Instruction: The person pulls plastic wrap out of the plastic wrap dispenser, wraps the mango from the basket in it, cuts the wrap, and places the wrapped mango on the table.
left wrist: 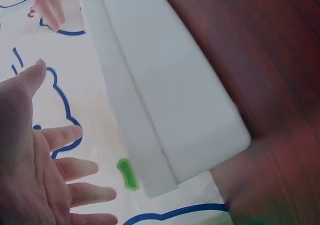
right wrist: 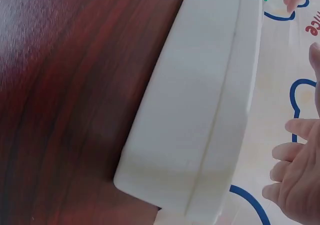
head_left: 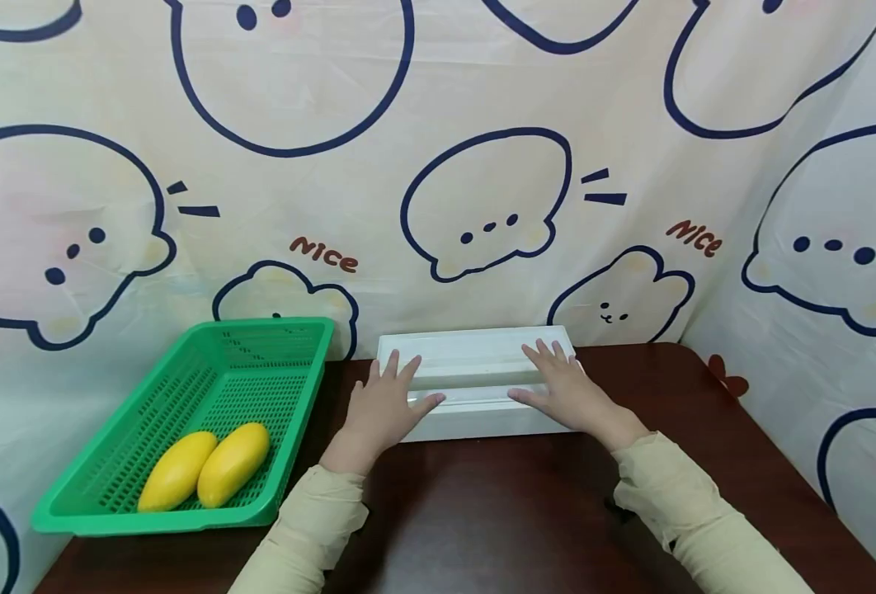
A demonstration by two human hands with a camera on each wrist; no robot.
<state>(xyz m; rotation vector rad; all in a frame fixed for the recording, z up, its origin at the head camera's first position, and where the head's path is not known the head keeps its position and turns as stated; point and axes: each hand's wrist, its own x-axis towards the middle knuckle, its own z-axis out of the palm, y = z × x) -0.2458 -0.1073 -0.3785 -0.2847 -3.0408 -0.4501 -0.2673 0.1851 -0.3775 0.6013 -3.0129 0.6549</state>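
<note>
A long white box [head_left: 482, 425] sits at the back of the dark table, a lengthwise recess across its top. My left hand [head_left: 384, 408] overlaps the box's left end in the head view, fingers spread and pointing forward. Over the right end, my right hand [head_left: 567, 392] is likewise spread, thumb pointing inward. Both wrist views show the box's long side, with a seam running along it. A gap separates the straight left fingers [left wrist: 82, 192] from the box in the left wrist view. Neither hand holds anything.
To the left stands a green perforated basket [head_left: 148, 525] with two yellow mangoes [head_left: 178, 472] inside. A printed cloth [head_left: 482, 198] with cartoon outlines hangs behind and along the sides. Brown tabletop [head_left: 475, 511] lies in front of the box.
</note>
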